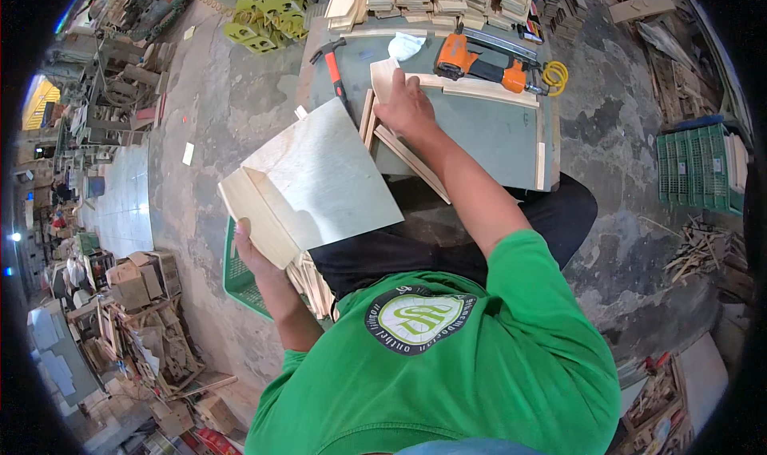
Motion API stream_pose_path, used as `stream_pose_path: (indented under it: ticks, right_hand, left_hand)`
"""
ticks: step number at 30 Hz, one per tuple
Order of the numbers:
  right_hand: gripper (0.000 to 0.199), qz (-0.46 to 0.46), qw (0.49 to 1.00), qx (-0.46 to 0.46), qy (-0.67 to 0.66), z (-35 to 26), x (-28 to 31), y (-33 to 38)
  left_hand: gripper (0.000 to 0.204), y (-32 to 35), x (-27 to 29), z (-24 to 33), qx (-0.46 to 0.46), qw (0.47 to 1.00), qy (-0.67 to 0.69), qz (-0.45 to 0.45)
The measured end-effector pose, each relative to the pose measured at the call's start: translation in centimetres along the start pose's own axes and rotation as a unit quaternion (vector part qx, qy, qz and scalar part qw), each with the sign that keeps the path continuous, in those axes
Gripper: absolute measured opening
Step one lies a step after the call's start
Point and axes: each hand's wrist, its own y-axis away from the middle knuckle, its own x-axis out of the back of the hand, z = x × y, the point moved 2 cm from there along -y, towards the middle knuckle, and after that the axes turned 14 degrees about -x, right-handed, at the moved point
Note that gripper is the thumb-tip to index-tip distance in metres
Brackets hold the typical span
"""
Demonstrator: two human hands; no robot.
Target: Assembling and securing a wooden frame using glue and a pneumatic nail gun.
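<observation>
My left hand (257, 251) grips the lower left edge of a thin plywood panel (323, 171) that has a small pale wooden board (260, 215) standing along that edge. Tilted, the panel hangs over my lap and the table's left side. At the table, my right hand (406, 107) is closed around another short wooden board (383, 78). Below that hand, a wooden strip (411, 163) runs along the table's near left corner. Just beyond the panel lies a claw hammer (331, 67) with a red and black handle. An orange nail gun (483, 63) rests to the right of my right hand.
Stacks of wooden slats (447, 0) fill the table's far end, near a crumpled white item (407, 46). Wooden strips (487, 94) border the grey tabletop (487, 135). A green crate (240, 275) with slats stands at my left; green crates (695, 167) stand far right.
</observation>
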Motion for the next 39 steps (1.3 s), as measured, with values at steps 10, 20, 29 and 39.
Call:
stream_pose_path:
  ticks: [10, 20, 29, 39]
  right_hand:
    - [0.053, -0.129, 0.945, -0.046, -0.297, 5.4, 0.1, -1.2]
    - [0.039, -0.071, 0.858, -0.162, -0.482, 20.6, 8.1, 9.9]
    - [0.019, 0.042, 0.981, 0.170, -0.086, 12.6, 4.5, 7.6]
    - [0.034, 0.090, 0.806, 0.512, 0.283, -1.8, -0.7, -5.9]
  left_hand:
    - [0.067, 1.0, -6.1, -2.4, 0.090, 0.995, 0.033, -0.020]
    - [0.062, -1.8, -12.3, -7.2, 0.144, 0.988, -0.015, -0.056]
    - [0.064, -3.5, -5.1, -0.7, 0.026, 0.998, 0.062, 0.017]
    - [0.059, 1.0, 0.8, 1.0, 0.006, 0.990, -0.001, 0.144]
